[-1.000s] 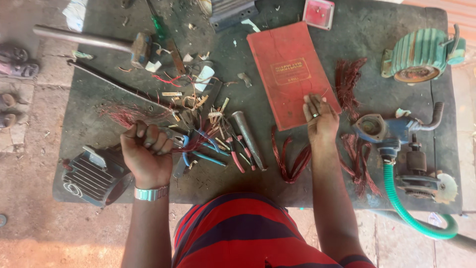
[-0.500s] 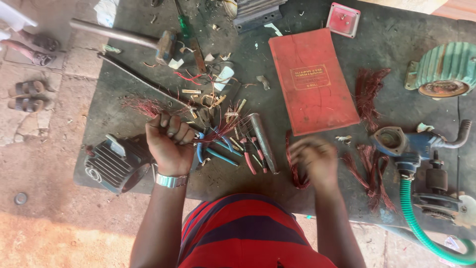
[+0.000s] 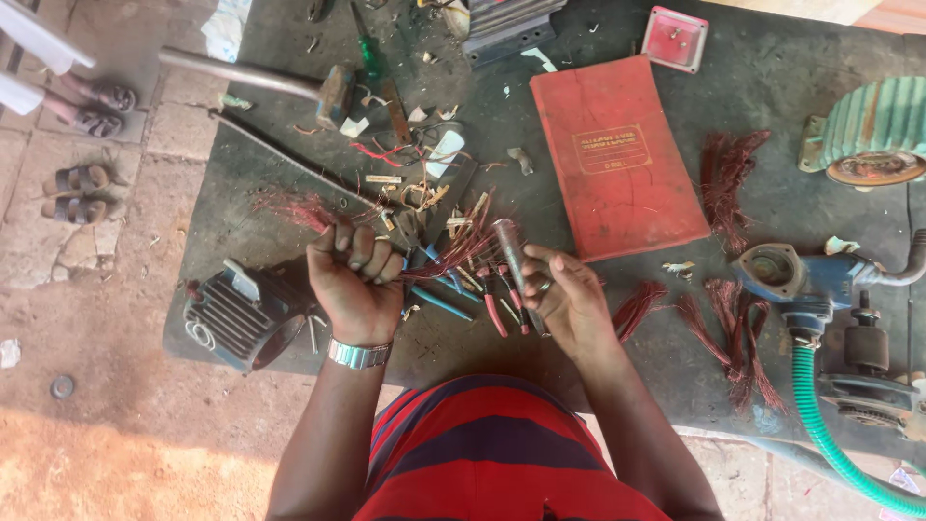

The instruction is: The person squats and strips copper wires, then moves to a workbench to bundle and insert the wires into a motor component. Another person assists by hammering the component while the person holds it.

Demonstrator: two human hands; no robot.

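From the head view, my left hand (image 3: pixel 355 280) is balled into a tight fist, its grip closed around a bundle of thin reddish copper wires (image 3: pixel 453 253). The wires fan out to the right from my knuckles, fine and stiff, a coppery red with frayed, uneven ends. My right hand (image 3: pixel 569 297) sits just beside their tips, fingers loosely curled and half open; its fingertips meet the wire ends near a grey metal rod (image 3: pixel 508 253) that lies on the bench (image 3: pixel 772 58). I cannot tell whether that grip truly pinches anything.

A watch (image 3: pixel 358 355) rides my left wrist. Left of my fist a dark ribbed motor housing (image 3: pixel 231 316) lies at the bench edge. Ahead, a red book (image 3: pixel 614 154) lies flat, with more clumps of red wire (image 3: pixel 728 183) to its right and near my right forearm. A hammer (image 3: pixel 260 79) rests at the far left among scraps. A green hose (image 3: pixel 820 434) curls off a blue pump (image 3: pixel 820 280) on the right.
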